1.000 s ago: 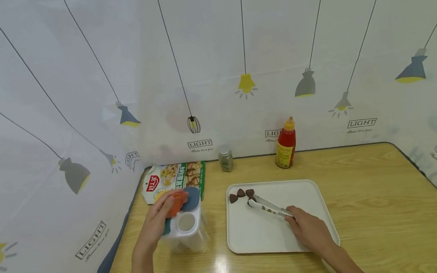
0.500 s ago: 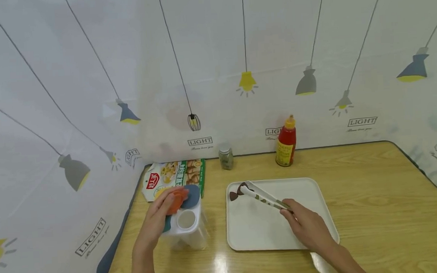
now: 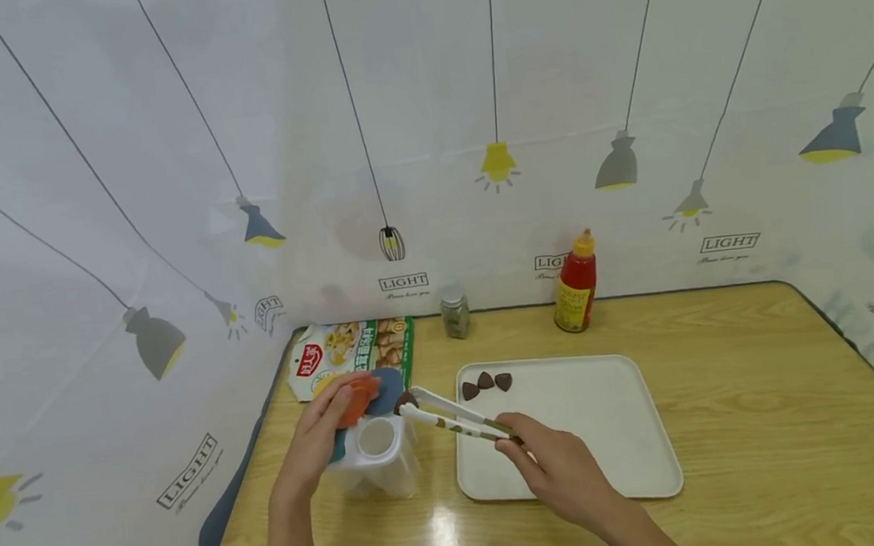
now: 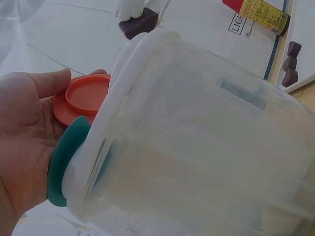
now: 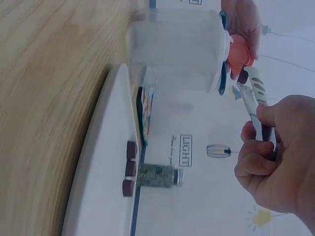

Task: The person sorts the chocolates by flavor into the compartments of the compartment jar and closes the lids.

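My left hand [image 3: 308,448] holds an orange round lid [image 4: 88,98] tipped up at the top of a clear plastic container [image 3: 391,476]. Beside the lid, a round opening [image 3: 377,437] in the container's white top is uncovered; a blue lid [image 3: 387,385] and a teal lid [image 4: 69,162] cover others. My right hand [image 3: 561,466] grips white tongs [image 3: 457,418] with olive-coloured patches. Pinched in their tips, a small dark brown chocolate-like piece [image 4: 139,23] is up near the container's top, behind the opening in the head view.
A white tray [image 3: 567,432] lies on the wooden table, with three brown pieces [image 3: 484,381] near its far left corner. Behind stand a small glass jar [image 3: 455,318] and a red sauce bottle [image 3: 577,289]. A food packet [image 3: 389,343] lies behind the container.
The right hand has picked up one brown piece from the tray with the tongs and carried it left to the container. The left hand keeps its hold on the orange lid.
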Demonstrator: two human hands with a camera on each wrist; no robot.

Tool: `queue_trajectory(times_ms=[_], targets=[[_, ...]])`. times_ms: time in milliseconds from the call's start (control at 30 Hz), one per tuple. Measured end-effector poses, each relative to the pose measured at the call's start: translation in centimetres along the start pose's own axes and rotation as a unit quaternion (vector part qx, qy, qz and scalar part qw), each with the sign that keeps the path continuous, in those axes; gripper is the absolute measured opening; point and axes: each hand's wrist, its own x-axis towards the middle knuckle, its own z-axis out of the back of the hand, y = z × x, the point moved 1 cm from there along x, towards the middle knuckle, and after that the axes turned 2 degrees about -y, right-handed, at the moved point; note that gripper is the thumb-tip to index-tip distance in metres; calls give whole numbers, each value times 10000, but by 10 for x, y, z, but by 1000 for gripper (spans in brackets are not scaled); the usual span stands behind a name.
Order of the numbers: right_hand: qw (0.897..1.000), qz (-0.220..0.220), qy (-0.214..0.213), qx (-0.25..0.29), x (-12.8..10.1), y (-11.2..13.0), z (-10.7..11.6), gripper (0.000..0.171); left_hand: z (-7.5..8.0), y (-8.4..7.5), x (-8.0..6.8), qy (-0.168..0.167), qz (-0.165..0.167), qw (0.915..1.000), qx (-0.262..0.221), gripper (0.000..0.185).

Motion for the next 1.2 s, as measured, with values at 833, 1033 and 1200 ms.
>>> queue_trajectory(times_ms=[833, 1033, 1200], targets=[[9916, 671, 509, -981, 18, 28, -19, 24, 1, 1, 2, 87, -81, 9998, -158, 45], [9943, 491, 414, -853, 17, 23, -16, 23, 0, 0, 5, 143, -59, 9998, -121, 47], [9943, 584, 533, -716, 16, 24, -18, 23, 2, 0, -1, 95, 20, 9999, -105, 46]])
